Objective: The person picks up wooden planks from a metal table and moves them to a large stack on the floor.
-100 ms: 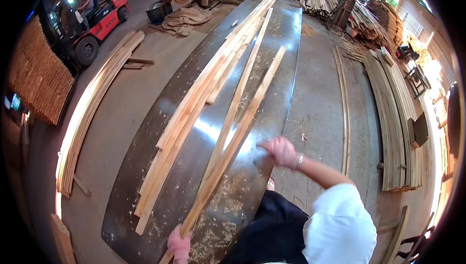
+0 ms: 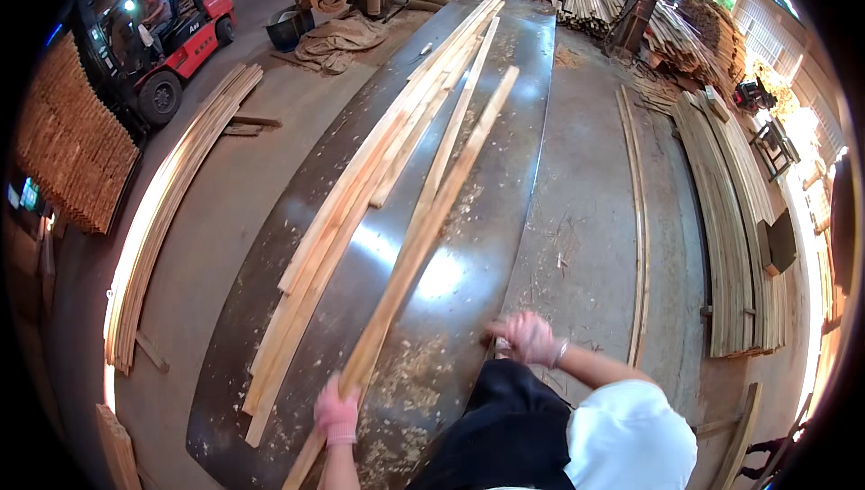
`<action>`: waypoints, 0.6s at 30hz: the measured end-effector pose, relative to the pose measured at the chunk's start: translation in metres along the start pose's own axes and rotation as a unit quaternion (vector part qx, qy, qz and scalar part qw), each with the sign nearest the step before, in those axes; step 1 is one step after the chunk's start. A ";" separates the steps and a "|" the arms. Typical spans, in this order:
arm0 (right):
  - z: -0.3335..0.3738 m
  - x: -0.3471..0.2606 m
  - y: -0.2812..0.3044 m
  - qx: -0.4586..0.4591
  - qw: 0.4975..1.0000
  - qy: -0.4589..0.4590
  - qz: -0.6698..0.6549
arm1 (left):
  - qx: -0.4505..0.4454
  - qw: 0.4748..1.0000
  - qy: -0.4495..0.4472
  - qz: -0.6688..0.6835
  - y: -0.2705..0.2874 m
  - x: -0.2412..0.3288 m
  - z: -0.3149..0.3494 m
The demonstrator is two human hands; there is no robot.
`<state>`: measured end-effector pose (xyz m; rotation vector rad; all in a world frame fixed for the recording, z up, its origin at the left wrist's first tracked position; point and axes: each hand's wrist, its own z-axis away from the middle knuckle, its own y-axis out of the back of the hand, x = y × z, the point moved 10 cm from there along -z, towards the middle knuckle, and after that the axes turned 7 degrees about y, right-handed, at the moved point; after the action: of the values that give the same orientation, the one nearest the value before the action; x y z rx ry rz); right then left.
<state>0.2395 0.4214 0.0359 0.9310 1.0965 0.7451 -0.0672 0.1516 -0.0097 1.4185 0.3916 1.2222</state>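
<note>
— Whose grip is this?
— A gloved left hand (image 2: 337,412) closes around a long wooden strip (image 2: 467,162) slanting away over a dark, shiny table (image 2: 257,310).
— And the right hand (image 2: 530,339)?
— Blurred near the table's edge, its hold impossible to tell.
— Beyond?
— More strips (image 2: 351,211) lie alongside, left; farther off, a person (image 2: 158,14) sits in a red forklift (image 2: 191,56).

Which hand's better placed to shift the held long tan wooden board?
Left, probably: the pink-gloved left hand grips that board; the blurred right hand is off it, near the edge of the shiny dark tabletop.
</note>
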 end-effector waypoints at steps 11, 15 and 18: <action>0.156 0.237 0.033 -0.094 0.969 -0.223 -0.059 | -0.056 0.994 0.014 -0.096 -0.110 0.266 -0.165; 0.178 0.322 0.069 -0.091 0.945 -0.304 -0.081 | -0.042 0.994 0.023 -0.096 -0.120 0.271 -0.172; 0.131 0.356 0.103 -0.060 0.966 -0.228 -0.111 | -0.051 0.990 0.053 -0.120 -0.123 0.278 -0.178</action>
<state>0.4651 0.7416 0.0092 0.8072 0.7244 0.3802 -0.0540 0.5028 -0.0322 1.1852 0.5498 1.1069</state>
